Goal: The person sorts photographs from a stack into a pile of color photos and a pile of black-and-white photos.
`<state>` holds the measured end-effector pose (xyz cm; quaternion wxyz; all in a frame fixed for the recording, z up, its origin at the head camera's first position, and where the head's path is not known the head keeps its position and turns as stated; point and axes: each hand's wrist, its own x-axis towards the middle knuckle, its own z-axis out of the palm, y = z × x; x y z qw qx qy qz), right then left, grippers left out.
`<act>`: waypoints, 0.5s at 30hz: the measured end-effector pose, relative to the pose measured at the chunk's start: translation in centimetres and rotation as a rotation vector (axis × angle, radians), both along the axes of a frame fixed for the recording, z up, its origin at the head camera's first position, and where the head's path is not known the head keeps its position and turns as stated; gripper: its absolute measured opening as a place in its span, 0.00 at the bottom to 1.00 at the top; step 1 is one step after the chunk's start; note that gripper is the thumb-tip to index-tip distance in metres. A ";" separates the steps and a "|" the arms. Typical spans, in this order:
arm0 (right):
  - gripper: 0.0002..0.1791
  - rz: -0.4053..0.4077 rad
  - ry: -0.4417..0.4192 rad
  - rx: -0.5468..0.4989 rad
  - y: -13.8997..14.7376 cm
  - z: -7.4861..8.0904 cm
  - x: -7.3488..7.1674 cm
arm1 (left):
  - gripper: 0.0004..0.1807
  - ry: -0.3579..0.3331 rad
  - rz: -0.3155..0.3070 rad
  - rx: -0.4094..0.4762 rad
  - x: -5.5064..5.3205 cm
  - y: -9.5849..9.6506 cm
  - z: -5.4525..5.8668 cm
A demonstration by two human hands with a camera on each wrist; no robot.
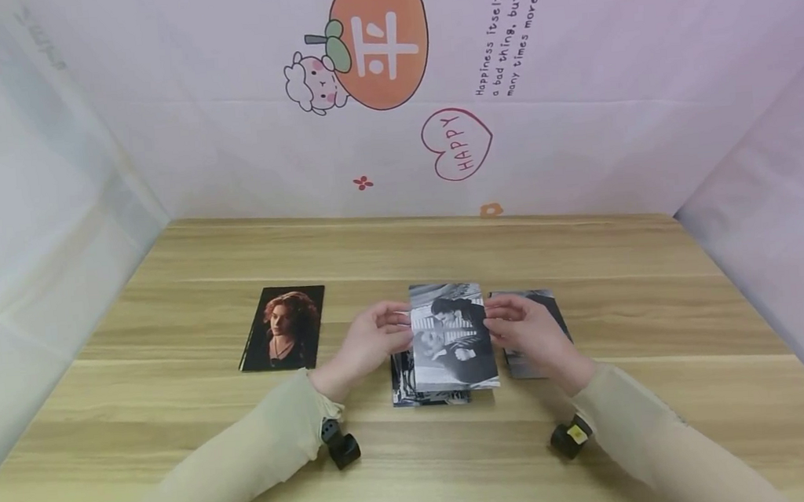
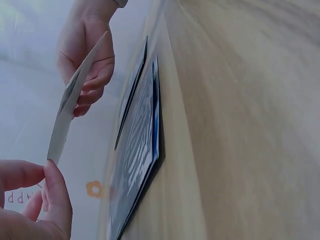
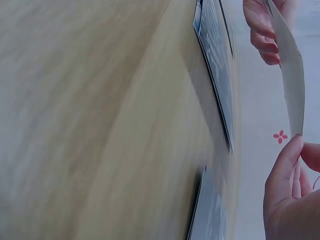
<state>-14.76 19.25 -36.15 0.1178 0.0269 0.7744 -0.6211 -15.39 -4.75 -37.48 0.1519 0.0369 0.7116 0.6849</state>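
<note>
Both hands hold one black-and-white photo card [image 1: 449, 342], which shows two people, by its opposite side edges. My left hand [image 1: 365, 347] pinches the left edge between thumb and fingers, and my right hand [image 1: 536, 335] pinches the right edge. In the right wrist view the card's pale back [image 3: 294, 80] is seen, slightly bowed and raised off the table. Below it lies a middle pile of photo cards [image 1: 405, 385], mostly hidden by the held card. Under the right hand, another grey photo card pile [image 1: 524, 363] is partly covered.
A dark colour portrait card [image 1: 284, 331] lies apart to the left on the wood-grain table [image 1: 419, 470]. A printed white cloth [image 1: 222, 123] rises behind the table's back edge, with cloth walls at both sides. Black wrist cameras [image 1: 343, 449] hang below the sleeves.
</note>
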 end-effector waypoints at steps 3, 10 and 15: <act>0.23 -0.016 -0.007 -0.022 0.5 0.0 0.0 | 0.24 0.007 -0.006 0.019 0.1 0.6 0.0; 0.26 -0.042 -0.013 0.012 1.5 0.0 0.0 | 0.30 0.059 0.018 0.076 0.4 2.1 0.0; 0.27 -0.036 0.011 0.031 2.1 0.1 0.2 | 0.31 0.082 0.013 0.079 0.8 2.9 -0.1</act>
